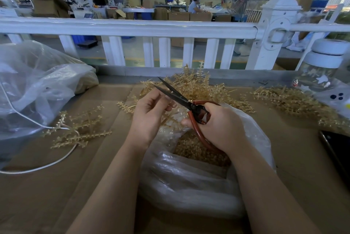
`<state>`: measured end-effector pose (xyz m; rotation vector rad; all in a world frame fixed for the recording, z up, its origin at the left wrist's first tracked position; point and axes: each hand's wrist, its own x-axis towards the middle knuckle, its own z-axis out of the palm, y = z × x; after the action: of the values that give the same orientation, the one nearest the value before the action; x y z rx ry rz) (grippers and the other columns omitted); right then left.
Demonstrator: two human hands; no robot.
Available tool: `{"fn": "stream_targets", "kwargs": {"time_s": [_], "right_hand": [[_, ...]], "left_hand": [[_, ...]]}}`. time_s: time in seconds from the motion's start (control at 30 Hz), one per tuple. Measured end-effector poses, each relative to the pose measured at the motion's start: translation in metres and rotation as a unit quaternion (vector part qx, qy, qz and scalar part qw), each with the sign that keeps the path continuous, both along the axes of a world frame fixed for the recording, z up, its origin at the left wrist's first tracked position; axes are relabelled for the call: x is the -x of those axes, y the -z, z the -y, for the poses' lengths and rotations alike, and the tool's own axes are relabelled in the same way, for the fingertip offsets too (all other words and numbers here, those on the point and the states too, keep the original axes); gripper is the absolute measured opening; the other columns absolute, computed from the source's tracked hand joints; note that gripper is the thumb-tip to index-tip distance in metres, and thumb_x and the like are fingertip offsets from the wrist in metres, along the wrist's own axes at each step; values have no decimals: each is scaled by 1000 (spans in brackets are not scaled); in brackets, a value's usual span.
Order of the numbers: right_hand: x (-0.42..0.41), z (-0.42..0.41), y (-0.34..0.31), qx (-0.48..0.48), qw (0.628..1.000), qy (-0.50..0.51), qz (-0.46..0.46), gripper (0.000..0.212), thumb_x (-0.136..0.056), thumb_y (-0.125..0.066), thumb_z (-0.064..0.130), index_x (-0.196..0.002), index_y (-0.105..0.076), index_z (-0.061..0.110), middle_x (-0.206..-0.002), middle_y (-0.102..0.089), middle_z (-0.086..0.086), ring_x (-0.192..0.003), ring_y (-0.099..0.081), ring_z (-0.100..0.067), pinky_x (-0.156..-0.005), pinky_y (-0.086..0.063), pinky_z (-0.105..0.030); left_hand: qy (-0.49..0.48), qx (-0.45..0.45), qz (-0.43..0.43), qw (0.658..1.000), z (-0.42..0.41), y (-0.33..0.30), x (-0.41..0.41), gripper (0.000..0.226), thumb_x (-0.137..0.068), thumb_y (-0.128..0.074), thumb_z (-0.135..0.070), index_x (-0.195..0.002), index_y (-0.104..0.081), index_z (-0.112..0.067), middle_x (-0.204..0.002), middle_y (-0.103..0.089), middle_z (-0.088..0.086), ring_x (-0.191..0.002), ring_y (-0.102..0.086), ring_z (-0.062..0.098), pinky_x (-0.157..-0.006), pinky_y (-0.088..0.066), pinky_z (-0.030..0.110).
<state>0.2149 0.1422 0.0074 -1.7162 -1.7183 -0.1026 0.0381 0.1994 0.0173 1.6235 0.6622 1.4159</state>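
Gaping nearby, the clear bag (189, 186) is holding tan clippings (197, 150); the right hand (221, 125) is gripping red-handled, black-bladed scissors (181, 99), the left hand (149, 112) pinching a tan sprig (167, 119).

Sprue heaps (191, 84) ahead — bare cardboard (106, 167) left.

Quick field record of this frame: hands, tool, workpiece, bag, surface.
left hand: pinches a sprue piece at the blades
right hand: grips red-handled scissors, blades open
bag: clear plastic bag under both hands, small tan bits inside
stock: tan sprues piled behind the hands
surface: cardboard sheet
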Motion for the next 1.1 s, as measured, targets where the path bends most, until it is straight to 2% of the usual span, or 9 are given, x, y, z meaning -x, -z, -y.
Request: {"fn": "stream_targets", "kwargs": {"time_s": [0.1, 0.2, 0.3, 0.43, 0.6, 0.73, 0.83, 0.97, 1.1], "right_hand": [[0, 0, 0, -4, 1000, -5, -3, 45, -69, -46, 93, -73, -48, 47, -59, -51, 27, -56, -51, 8, -47, -28, -9], [0, 0, -1, -10, 1000, -9, -3, 67, -67, -38, 98, -89, -62, 39, -69, -61, 22, -63, -56, 5, -51, -37, -12], [0, 0, -1, -8, 1000, -10, -4, 78, -65, -31, 100, -95, -64, 36, -76, -66, 17, -68, -58, 3, -56, -42, -12], [0, 0, -1, -8, 1000, -11, 3, 75, -67, -37, 97, -96, -65, 33, -76, -66, 15, -67, -60, 0, -57, -47, -17], [1, 1, -2, -12, 1000, -4, 7, 73, -67, -38, 96, -92, -66, 33, -72, -63, 19, -64, -55, 4, -53, -38, -13], [2, 1, -2, -10, 1000, -10, -4, 80, -63, -31, 101, -90, -65, 34, -68, -59, 23, -63, -53, 8, -52, -36, -14], [1, 1, -1, -3, 1000, -11, -13, 75, -63, -34, 100, -88, -64, 36, -68, -60, 22, -62, -54, 7, -51, -35, -13], [1, 0, 0, 8, 1000, -10, -17, 74, -62, -36, 101, -86, -63, 37, -66, -61, 19, -62, -56, 4, -52, -38, -15], [1, 0, 0, 22, 1000, -8, -13, 71, -63, -39, 99, -86, -63, 36, -68, -62, 19, -64, -57, 4, -52, -37, -15]], "left_hand": [[11, -2, 9, 1000, 0, -1, 0, 15, -94, -54, -15, -90, -69, -13, -77, -63, -8, -73, -56, 9, -69, -48, 21], [16, 9, 6, 1000, 0, 0, 1, 14, -95, -54, -9, -91, -68, -8, -77, -62, -5, -72, -55, 9, -69, -46, 20], [17, 16, -19, 1000, -1, 2, 2, 16, -97, -53, -2, -92, -68, -7, -78, -63, -1, -73, -56, 10, -71, -47, 22], [30, 13, -25, 999, 0, 1, 2, 15, -96, -53, 1, -92, -68, 2, -80, -62, 9, -75, -54, 17, -72, -46, 27], [42, 10, -20, 999, 0, 1, 3, 18, -96, -53, 1, -90, -69, -2, -77, -61, 7, -74, -53, 18, -71, -44, 26], [45, 25, -16, 999, 0, 0, 3, 20, -96, -52, 2, -89, -70, -5, -76, -63, 2, -74, -54, 16, -72, -45, 24], [49, 26, -16, 998, 1, 0, 3, 20, -97, -51, 1, -89, -69, -3, -74, -63, 1, -73, -54, 14, -71, -45, 23], [48, 31, -6, 998, 4, -1, 1, 20, -97, -51, -9, -85, -68, -10, -70, -61, -5, -69, -54, 8, -68, -44, 17], [34, 25, -17, 999, 4, -1, 0, 20, -93, -51, -22, -86, -69, -15, -73, -60, -1, -71, -55, 8, -69, -45, 19]]}}
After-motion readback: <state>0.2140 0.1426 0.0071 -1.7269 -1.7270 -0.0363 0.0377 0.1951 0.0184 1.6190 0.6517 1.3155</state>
